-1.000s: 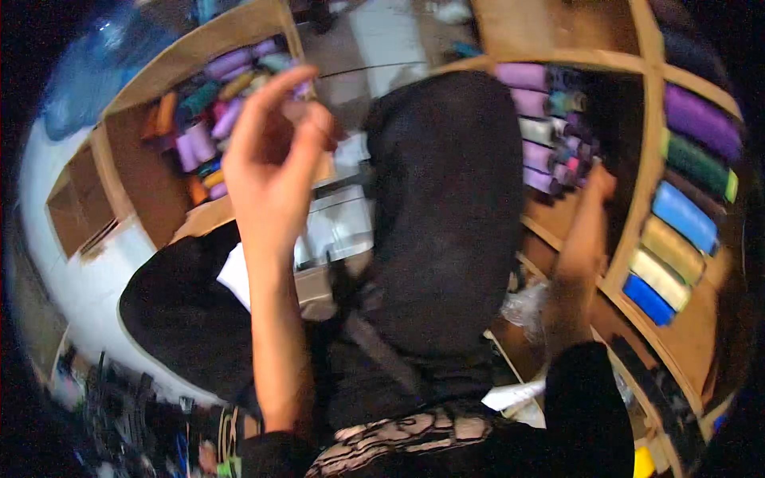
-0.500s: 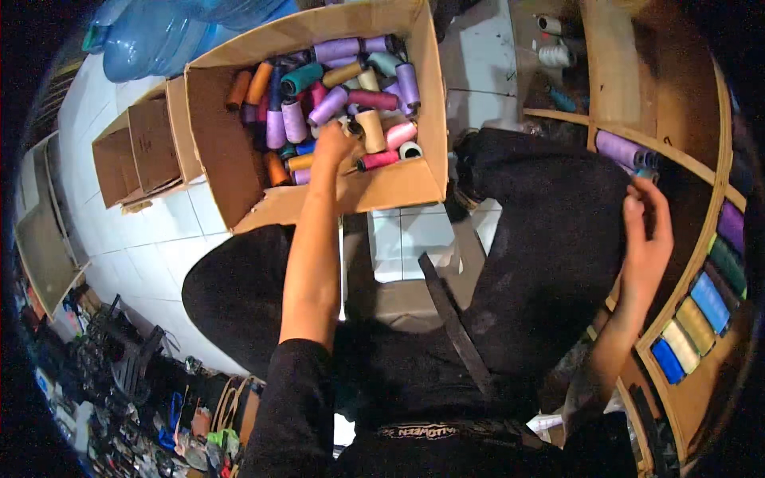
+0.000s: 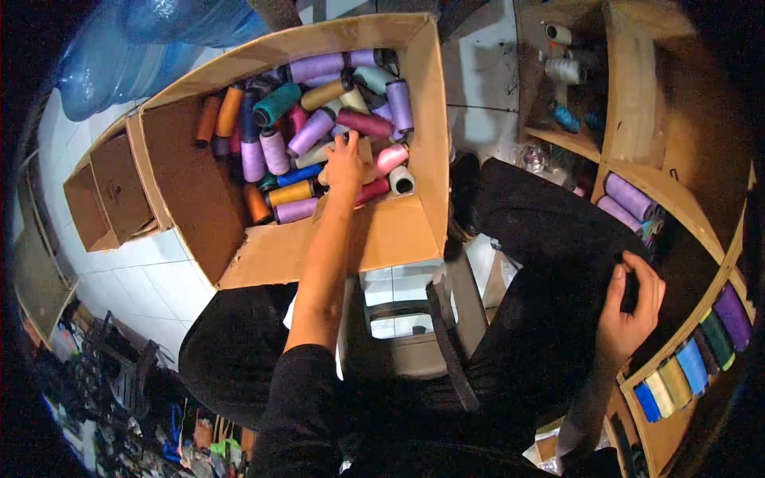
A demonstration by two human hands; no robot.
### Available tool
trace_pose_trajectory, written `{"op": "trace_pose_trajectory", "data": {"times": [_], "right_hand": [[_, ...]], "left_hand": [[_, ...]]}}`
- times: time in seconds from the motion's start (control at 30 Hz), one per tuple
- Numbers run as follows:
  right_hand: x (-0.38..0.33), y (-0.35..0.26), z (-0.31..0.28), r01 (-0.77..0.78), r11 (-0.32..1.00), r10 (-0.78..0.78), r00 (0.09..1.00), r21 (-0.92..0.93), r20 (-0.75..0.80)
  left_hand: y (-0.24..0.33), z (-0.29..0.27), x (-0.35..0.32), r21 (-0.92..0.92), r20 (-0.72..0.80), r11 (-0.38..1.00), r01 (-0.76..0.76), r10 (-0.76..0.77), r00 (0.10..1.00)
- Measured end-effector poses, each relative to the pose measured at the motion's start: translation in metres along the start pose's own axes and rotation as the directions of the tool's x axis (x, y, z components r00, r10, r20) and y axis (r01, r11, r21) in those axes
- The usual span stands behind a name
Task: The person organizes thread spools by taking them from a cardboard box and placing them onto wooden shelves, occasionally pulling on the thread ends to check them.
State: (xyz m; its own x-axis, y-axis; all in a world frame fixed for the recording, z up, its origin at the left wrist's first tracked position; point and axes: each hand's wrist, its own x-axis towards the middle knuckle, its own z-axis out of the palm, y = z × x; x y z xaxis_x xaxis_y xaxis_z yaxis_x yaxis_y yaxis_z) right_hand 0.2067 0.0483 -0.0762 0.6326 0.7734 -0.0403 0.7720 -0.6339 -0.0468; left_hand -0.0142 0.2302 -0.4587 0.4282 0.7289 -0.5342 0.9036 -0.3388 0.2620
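Note:
My left hand (image 3: 346,166) reaches down into a large cardboard box (image 3: 418,231) full of thread spools. Its fingers curl over a tan spool (image 3: 367,153), mostly covered by the hand. Close around it lie a lilac spool (image 3: 311,133), a dark red spool (image 3: 365,123), a pink spool (image 3: 391,159) and a blue spool (image 3: 300,175). A white spool (image 3: 402,181) shows its end by the box's right wall. My right hand (image 3: 633,301) hovers by my right knee with nothing in it, thumb and curved fingers apart.
On the right stands a wooden shelf (image 3: 629,103); lilac spools (image 3: 629,197) lie in one compartment, white spools (image 3: 565,70) higher up. A row of coloured spools (image 3: 692,365) lines its lower side. Small open cartons (image 3: 119,191) and blue water bottles (image 3: 119,68) are at the left.
My left hand has come down over the tan spool. My right hand has drawn back from the lilac spools on the shelf, toward me. The view has shifted.

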Motion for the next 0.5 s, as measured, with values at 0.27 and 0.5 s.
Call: {"op": "trace_pose_trajectory", "data": {"times": [0.27, 0.5], "right_hand": [[0.001, 0.002, -0.001, -0.007, 1.0, 0.007, 1.0, 0.0, -0.007], [0.029, -0.036, 0.003, -0.051, 0.935, 0.024, 0.996, 0.35, 0.081]], "left_hand": [[0.004, 0.002, 0.026, -0.099, 0.291, 0.993, -0.057, 0.083, 0.953], [-0.035, 0.004, 0.005, -0.299, 0.169, 0.954, -0.025, 0.079, 0.983]]}}
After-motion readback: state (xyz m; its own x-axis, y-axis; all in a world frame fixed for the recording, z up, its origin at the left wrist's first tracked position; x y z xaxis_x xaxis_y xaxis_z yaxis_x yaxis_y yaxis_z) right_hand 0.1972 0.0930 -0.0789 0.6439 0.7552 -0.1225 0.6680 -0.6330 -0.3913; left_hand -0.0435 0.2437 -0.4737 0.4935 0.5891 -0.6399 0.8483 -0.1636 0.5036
